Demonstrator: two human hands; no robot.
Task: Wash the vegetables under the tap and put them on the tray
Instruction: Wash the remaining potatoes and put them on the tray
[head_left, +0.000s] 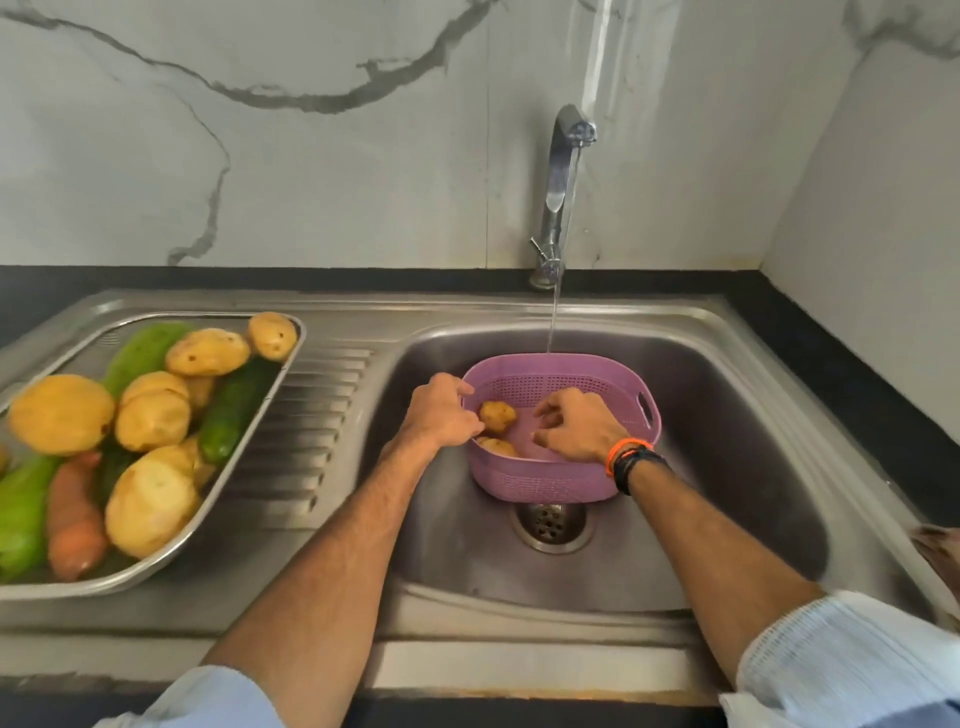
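The left hand (441, 415) grips the basket (561, 467) rim to steady it, while the right hand (582, 426), fingers loosely apart, reaches for a potato (497, 415) to wash.

Pale blue rolled sleeves (852, 654); orange and black bands (631, 457) on right wrist.

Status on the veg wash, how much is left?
Mostly done: the tray on the drainboard holds a pile of potatoes, cucumbers and a carrot. In hand: left hand grips the purple basket rim; right hand reaches inside. Left: two potatoes visible in the basket; tap running.
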